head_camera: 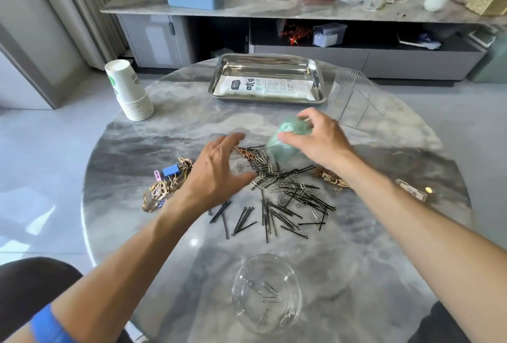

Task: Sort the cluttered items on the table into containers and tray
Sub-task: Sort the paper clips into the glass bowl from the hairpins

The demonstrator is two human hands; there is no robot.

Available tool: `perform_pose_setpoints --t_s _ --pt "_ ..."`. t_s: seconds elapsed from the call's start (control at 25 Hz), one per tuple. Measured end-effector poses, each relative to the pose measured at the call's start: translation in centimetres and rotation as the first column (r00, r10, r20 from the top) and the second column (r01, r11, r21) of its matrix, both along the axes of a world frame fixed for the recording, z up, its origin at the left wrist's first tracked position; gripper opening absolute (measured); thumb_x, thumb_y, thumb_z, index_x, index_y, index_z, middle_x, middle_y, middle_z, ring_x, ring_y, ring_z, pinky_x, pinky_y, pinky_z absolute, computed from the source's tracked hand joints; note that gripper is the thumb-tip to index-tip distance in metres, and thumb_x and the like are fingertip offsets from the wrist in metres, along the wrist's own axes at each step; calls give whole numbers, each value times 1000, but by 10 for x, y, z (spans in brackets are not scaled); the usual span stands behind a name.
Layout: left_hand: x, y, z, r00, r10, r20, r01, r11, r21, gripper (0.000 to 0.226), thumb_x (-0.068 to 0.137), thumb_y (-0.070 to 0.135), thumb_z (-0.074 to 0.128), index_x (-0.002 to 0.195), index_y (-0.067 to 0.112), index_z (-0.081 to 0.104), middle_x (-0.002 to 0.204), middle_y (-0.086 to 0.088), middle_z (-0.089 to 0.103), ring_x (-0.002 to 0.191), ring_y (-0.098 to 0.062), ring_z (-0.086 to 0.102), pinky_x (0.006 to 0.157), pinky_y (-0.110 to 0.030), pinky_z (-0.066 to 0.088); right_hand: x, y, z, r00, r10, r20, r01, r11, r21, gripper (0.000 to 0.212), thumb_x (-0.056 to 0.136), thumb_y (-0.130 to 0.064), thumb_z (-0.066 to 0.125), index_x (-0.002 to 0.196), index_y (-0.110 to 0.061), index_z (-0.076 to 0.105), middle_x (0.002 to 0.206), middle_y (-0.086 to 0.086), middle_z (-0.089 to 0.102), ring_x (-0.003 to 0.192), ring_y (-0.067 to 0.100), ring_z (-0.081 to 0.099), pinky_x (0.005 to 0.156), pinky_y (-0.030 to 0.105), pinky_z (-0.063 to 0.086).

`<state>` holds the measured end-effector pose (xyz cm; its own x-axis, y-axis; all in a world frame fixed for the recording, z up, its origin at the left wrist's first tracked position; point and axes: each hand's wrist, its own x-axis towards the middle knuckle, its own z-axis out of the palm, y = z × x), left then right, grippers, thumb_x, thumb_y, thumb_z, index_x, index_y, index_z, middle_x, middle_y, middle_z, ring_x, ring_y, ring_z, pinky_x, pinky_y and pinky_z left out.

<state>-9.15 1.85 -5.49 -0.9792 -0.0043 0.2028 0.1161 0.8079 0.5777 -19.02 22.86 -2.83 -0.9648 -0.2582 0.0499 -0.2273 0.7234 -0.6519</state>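
Observation:
My right hand [315, 139] grips a blurred pale green packet [285, 137] above the middle of the round marble table [192, 246]. Just left of it, my left hand [216, 172] hovers with fingers spread over a heap of silver paper clips [263, 175] and holds nothing. Black hairpins [277, 213] lie scattered in front of the heap. A steel tray [267, 65] at the far side holds a white packet [263, 87]. Close to me, a clear glass bowl [267, 293] contains several paper clips.
A stack of paper cups [129, 90] stands at the far left of the table, and clear plastic cups [354, 95] lie at the far right. Rubber bands and a blue binder clip [170, 171] lie left of the heap. Brown clips [329, 178] and a small clip [411, 190] lie right.

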Motion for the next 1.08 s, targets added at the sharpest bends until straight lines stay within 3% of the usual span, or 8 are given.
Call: perform_pose_setpoints --t_s 0.12,0.32,0.44,0.56,0.68,0.76,0.84,1.08 --pt "19 10 0 999 -10 31 7 995 96 109 66 66 75 151 19 26 144 -3 51 125 -15 52 103 -24 39 47 -47 1 979 179 99 -161 974 -160 65 66 -80 63 102 -26 58 97 -12 61 84 3 60 65 24 50" --pt "51 -6 -8 972 96 214 -156 946 283 64 58 29 83 116 27 59 83 10 67 67 -5 61 55 -11 44 83 -70 -9 937 312 157 -286 944 -165 45 74 -60 74 101 -25 64 101 -6 68 93 13 63 81 36 52" --pt "60 -26 -4 958 46 283 -176 873 454 41 56 24 83 92 25 64 69 11 64 58 -6 57 58 -30 53 82 -73 1 887 445 124 -402 876 -266 46 72 -53 74 109 -29 63 102 -7 69 93 16 65 85 40 53" --pt "74 -44 -10 961 90 260 -207 860 466 46 57 22 92 94 24 65 73 13 67 61 5 56 59 -13 48 60 -72 11 889 424 172 -353 875 -330 53 69 -53 75 116 -37 57 112 -13 65 98 8 63 84 31 51" --pt "83 -58 -17 957 165 240 -254 878 406 55 58 28 93 104 26 62 85 13 64 73 5 57 61 -6 41 44 -63 0 915 293 278 -339 932 132 57 72 -53 79 119 -36 54 122 -10 59 95 7 61 78 26 51" --pt "87 -67 -21 946 202 252 -292 869 399 59 59 29 93 107 28 59 91 15 60 79 4 57 63 -7 41 45 -64 -19 878 321 355 -458 780 426 69 72 -63 74 129 -33 50 131 -7 54 99 8 61 75 20 51" --pt "86 -74 -24 940 235 247 -322 852 413 59 59 28 92 107 30 58 93 14 61 80 8 57 63 -5 41 44 -78 -34 909 321 265 -411 792 451 72 72 -75 63 128 -31 54 135 -7 53 115 15 55 93 32 48" --pt "76 -71 -31 930 294 221 -364 825 433 52 60 27 91 101 31 58 86 14 63 78 -1 60 66 -13 46 36 -158 -73 983 139 -120 -77 905 418 34 92 -45 62 89 -12 66 89 1 62 88 22 62 66 27 43"
